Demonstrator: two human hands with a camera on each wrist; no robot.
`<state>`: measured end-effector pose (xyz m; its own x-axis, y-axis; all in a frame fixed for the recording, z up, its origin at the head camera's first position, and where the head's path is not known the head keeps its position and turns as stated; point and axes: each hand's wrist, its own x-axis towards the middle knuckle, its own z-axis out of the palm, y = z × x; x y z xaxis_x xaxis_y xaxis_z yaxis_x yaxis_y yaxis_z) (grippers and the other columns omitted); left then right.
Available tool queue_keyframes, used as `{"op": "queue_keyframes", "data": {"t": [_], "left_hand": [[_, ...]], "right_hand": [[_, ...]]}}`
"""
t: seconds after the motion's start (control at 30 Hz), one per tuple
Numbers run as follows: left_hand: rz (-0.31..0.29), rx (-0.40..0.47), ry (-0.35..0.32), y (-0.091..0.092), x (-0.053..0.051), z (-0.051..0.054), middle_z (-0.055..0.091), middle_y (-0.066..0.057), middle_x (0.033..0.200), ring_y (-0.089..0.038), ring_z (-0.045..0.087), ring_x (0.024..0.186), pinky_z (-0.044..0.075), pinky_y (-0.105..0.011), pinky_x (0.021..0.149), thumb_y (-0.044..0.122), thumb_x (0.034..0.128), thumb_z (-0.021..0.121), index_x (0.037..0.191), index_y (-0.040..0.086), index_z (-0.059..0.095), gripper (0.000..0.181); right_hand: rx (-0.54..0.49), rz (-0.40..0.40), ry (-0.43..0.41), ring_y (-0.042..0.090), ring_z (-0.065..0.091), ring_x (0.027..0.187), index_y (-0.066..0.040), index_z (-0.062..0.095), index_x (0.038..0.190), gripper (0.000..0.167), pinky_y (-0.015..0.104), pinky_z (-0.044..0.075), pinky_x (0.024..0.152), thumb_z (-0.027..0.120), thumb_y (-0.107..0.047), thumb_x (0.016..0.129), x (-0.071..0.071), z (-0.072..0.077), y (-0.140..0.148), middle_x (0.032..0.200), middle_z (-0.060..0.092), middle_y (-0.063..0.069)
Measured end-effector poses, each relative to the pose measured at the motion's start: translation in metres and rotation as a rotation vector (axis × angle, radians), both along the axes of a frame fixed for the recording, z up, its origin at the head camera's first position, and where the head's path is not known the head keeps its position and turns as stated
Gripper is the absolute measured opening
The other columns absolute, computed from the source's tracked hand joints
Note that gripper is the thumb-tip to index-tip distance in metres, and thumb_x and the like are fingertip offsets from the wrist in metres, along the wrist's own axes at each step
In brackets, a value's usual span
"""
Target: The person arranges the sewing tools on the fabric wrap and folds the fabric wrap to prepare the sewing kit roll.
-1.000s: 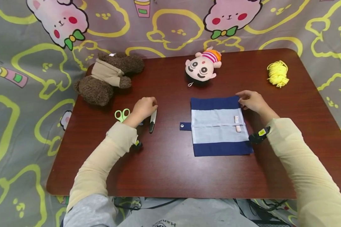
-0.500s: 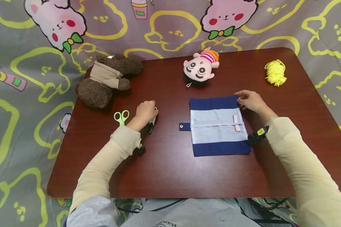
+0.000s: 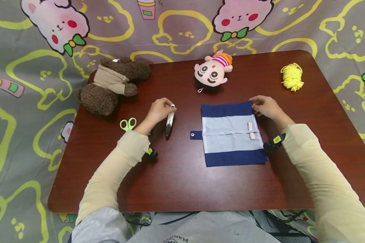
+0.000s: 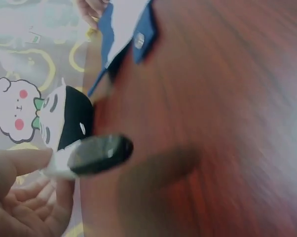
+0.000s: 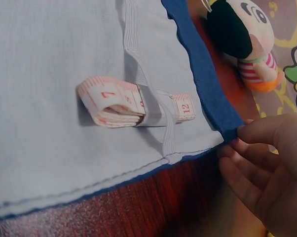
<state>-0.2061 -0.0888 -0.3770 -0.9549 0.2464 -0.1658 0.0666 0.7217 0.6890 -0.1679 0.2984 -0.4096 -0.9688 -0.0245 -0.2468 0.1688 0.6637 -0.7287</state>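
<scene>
My left hand [image 3: 159, 110] pinches the white end of a slim white tool with a dark end [image 3: 170, 122]; its exact kind is unclear. In the left wrist view the dark end [image 4: 104, 154] points away from the fingers, lifted over the table with a shadow below. My right hand [image 3: 268, 108] pinches the upper right corner of an unrolled navy and pale blue fabric tool roll [image 3: 225, 141]. Under the roll's elastic band [image 5: 138, 64] sits a folded tape measure [image 5: 114, 103]. The roll's snap tab [image 3: 196, 135] sticks out to the left.
Light green scissors [image 3: 128, 124] lie left of my left hand, partly behind the forearm. A brown teddy bear [image 3: 100, 98] is at the back left, a plush doll [image 3: 212, 72] at the back middle, and a yellow yarn skein [image 3: 292, 77] at the back right.
My left hand has taken the white tool and moved it slightly right and up off the table. My right hand keeps its place at the roll's corner.
</scene>
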Motion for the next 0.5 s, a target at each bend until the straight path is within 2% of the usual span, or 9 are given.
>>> {"op": "queue_keyframes", "data": {"t": [0.17, 0.37, 0.5], "left_hand": [[0.012, 0.226, -0.084, 0.028, -0.009, 0.002, 0.065, -0.017, 0.085, -0.014, 0.059, 0.058, 0.052, -0.035, 0.063, 0.011, 0.0801, 0.066, 0.095, -0.003, 0.059, 0.022], [-0.021, 0.381, -0.173, 0.071, -0.015, 0.004, 0.062, -0.016, 0.082, -0.013, 0.056, 0.055, 0.052, -0.035, 0.063, 0.004, 0.0811, 0.063, 0.099, -0.005, 0.056, 0.021], [-0.057, 0.454, -0.211, 0.098, -0.019, 0.003, 0.059, -0.011, 0.076, -0.014, 0.056, 0.053, 0.052, -0.031, 0.059, 0.003, 0.0819, 0.062, 0.100, -0.005, 0.053, 0.022]], "right_hand": [[-0.050, -0.006, 0.005, 0.012, 0.054, 0.061, 0.004, 0.049, 0.121, 0.034, 0.024, 0.048, 0.053, 0.049, -0.001, 0.087, 0.000, -0.002, 0.002, 0.089, 0.056, 0.019], [-0.073, -0.020, -0.004, 0.009, 0.053, 0.063, 0.004, 0.049, 0.121, 0.034, 0.023, 0.048, 0.054, 0.050, -0.001, 0.087, 0.001, -0.002, 0.003, 0.088, 0.057, 0.017], [-0.074, -0.026, -0.006, 0.010, 0.054, 0.063, 0.003, 0.050, 0.121, 0.034, 0.024, 0.049, 0.054, 0.050, -0.001, 0.087, 0.001, -0.002, 0.002, 0.089, 0.056, 0.018]]}}
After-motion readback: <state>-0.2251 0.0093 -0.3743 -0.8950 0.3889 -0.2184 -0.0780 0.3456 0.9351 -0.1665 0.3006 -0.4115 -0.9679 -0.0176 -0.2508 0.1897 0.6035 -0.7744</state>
